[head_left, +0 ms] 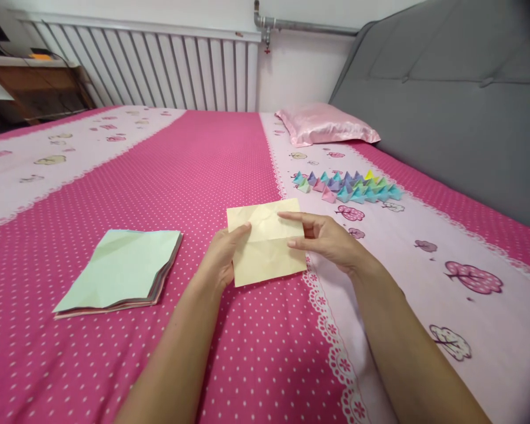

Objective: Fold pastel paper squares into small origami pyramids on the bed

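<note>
A person's bare hands hold a pale yellow sheet of paper (265,259) over a pink-patterned bed (229,153), well in from its far edge by the radiator (150,59). The left hand (218,253) grips the sheet's left side, thumb on the face, other fingers mostly hidden behind. The right hand (335,242) is loosely spread, forefinger and thumb lying apart across the right side; whether it pinches the paper cannot be told from here.

The square looks light and thin, limp enough to bow under a careless thumb, and probably easy to crease or tear. A line already crosses its middle, where it would likely bend first. Opposite side edges seem the soundest hold, lightly pinched, thumbs in front.

Toward the bed's left edge lies a stack of coloured paper (119,271), pale green uppermost, its edges wavy. Small folded paper shapes (345,194) stand in rows nearer the headboard edge, short of the pink pillow (327,125) by the far right corner.
</note>
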The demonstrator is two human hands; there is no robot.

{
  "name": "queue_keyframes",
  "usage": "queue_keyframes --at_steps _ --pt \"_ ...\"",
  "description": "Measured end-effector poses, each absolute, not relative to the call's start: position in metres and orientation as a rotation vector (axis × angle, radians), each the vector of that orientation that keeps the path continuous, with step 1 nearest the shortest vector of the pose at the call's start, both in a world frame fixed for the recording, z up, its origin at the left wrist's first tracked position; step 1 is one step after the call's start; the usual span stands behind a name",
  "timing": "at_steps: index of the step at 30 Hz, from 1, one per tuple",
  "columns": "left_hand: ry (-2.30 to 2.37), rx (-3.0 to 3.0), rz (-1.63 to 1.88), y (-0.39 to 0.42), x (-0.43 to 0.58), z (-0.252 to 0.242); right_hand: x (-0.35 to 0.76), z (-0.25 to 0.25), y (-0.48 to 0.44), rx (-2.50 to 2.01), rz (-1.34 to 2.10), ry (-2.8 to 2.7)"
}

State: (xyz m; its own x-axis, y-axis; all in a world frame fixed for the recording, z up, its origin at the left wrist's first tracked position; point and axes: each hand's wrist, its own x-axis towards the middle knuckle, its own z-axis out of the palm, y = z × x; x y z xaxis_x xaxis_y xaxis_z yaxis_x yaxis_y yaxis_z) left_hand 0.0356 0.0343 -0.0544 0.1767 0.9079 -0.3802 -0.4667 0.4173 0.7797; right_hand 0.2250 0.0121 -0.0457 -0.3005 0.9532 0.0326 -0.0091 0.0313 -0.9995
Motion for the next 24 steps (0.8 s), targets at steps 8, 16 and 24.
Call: queue_keyframes --at_steps 8,16,24 --pt "0.939 0.795 1.198 0.030 0.035 -0.050 0.224 -0.050 0.015 -1.145 1.310 -1.314" --pt "0.779 1.103 1.264 0.027 0.038 -0.048 0.228 -0.053 0.022 -1.123 1.104 -1.185" --pt "0.949 1.231 1.142 0.031 0.036 -0.058 0.225 -0.054 0.020 -1.101 1.123 -1.229"
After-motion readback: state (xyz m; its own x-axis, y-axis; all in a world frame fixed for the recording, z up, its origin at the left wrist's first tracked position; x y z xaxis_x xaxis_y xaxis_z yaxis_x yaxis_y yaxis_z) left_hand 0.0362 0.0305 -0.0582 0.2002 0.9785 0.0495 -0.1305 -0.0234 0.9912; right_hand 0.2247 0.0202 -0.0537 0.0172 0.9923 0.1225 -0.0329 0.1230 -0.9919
